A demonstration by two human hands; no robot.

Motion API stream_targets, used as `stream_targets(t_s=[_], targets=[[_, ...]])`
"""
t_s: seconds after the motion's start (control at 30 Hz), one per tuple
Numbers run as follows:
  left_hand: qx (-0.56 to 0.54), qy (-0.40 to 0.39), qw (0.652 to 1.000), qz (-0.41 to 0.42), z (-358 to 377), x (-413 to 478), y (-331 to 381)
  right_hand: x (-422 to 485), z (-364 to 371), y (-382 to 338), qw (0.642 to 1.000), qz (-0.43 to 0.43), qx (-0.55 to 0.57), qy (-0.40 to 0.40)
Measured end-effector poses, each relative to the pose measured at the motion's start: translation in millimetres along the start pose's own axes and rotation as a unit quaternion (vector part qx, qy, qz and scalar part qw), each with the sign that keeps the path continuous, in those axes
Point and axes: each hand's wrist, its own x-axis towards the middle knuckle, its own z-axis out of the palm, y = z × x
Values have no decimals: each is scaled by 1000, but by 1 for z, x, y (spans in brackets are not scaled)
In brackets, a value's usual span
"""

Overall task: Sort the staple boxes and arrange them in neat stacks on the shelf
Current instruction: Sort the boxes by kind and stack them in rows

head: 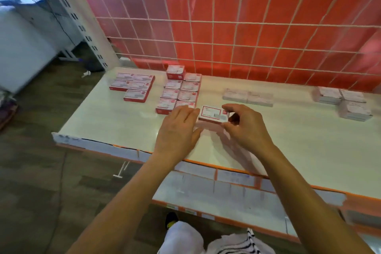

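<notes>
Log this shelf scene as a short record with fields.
staple box: red-and-white, between both hands
right hand: grips its right end
left hand: straight fingers at its left end
left group: five boxes showing
middle group: two columns, one taller stack at back
pale boxes: two clusters further right
shelf: white, orange-edged

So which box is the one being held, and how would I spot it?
Look at the white shelf in front of the red grid wall. Near its middle, just right of the block of red boxes, is one box. It is the only one between the hands: the right hand pinches it, and the left hand touches its side.
</notes>
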Motion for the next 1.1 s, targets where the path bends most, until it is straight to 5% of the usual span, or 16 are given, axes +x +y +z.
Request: stream_targets(t_s=[0.47, 0.77, 1.1], targets=[[-124, -5, 988, -90, -31, -19, -162, 49, 108, -128, 998, -51, -21, -27], [-106, -56, 992, -26, -45, -17, -219, 64, 157, -162, 998, -39, -31, -50], [-76, -120, 986, -87, -45, -8, -270, 67, 184, -164, 990, -16, -122, -62]])
